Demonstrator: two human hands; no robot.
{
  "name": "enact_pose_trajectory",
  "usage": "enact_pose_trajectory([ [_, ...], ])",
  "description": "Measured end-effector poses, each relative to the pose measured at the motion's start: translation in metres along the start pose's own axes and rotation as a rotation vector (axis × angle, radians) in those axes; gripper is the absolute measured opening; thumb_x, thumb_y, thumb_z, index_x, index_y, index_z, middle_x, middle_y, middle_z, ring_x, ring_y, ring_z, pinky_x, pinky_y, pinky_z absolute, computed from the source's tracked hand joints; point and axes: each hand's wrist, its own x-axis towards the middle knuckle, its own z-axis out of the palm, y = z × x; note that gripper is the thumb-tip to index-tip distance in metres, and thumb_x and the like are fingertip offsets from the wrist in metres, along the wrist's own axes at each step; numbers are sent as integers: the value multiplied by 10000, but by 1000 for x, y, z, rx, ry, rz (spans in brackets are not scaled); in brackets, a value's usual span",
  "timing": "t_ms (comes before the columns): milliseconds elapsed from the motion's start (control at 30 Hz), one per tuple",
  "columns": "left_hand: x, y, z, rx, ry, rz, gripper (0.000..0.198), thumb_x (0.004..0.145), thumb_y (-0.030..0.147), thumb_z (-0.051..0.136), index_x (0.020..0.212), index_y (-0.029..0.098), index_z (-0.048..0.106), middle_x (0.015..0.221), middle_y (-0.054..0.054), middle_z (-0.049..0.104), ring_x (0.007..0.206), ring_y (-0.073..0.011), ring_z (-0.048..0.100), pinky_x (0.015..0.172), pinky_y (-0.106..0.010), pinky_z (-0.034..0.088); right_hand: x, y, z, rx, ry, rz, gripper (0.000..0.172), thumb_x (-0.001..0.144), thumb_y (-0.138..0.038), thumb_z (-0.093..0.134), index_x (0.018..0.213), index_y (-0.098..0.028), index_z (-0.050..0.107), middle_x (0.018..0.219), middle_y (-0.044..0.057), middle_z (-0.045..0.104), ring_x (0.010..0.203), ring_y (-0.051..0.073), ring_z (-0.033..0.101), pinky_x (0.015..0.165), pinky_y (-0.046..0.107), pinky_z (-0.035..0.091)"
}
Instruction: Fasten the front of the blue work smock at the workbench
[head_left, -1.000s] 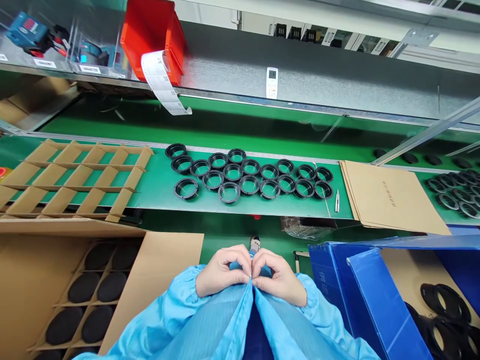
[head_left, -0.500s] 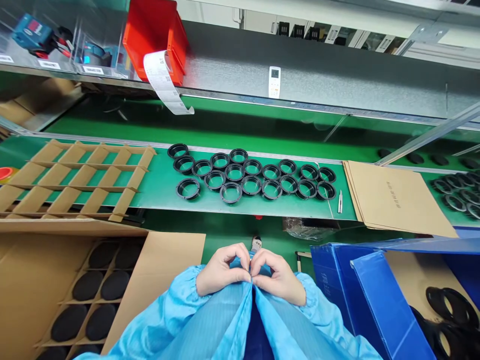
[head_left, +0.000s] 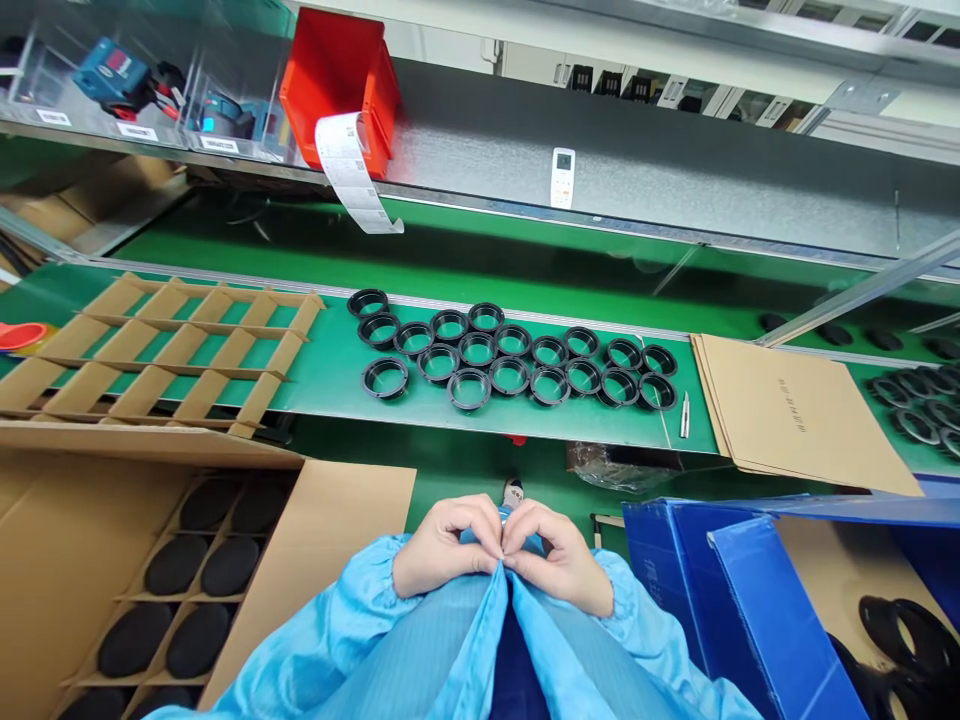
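Note:
Both hands meet in front of my body at the front opening of a light blue work coat (head_left: 420, 665). My left hand (head_left: 448, 545) pinches one front edge of the coat between thumb and fingers. Close against it, my right hand (head_left: 556, 558) pinches the other edge. The fingertips nearly touch, and any fastener between them is too small to make out. Below the hands the coat parts over a dark blue garment (head_left: 519, 670). Beyond them, several black rings (head_left: 470, 389) stand in rows on the green bench (head_left: 322, 385).
A cardboard divider grid (head_left: 187, 340) lies left on the bench, flat cardboard sheets (head_left: 810, 410) and a small pen-like tool (head_left: 685, 415) right. An open carton (head_left: 315, 560) with black discs stands lower left; a blue box (head_left: 787, 610) with black rings lower right. A red bin (head_left: 337, 80) sits on the shelf.
The camera view has tilted slightly, so the bench and shelf appear shifted a little right and the shelf lower. Both hands keep their pinch on the coat edges, almost unmoved.

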Motion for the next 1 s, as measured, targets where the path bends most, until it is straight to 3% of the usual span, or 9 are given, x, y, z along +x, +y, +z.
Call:
enact_pose_trajectory([
  [267,-7,5,-4,28,8,-127,144,742,245,834,729,148,728,762,-37,651,737,-131,608,728,-247,478,2,-2,3,34,-67,-2,136,844,-301,786,899,-199,716,879,51,666,843,161,622,802,298,506],
  [433,-13,6,-7,19,-6,-105,117,758,237,822,757,157,737,776,-36,639,764,-133,607,752,-251,477,3,-3,9,30,-98,-39,75,848,-213,768,884,-201,704,857,43,682,845,156,629,802,287,504],
  [1000,-28,3,-7,-21,14,-34,143,766,267,821,776,157,730,776,-47,639,769,-137,600,737,-258,482,-5,-6,21,-44,-83,23,153,878,-301,740,814,-183,667,815,46,665,779,163,610,753,295,488],
])
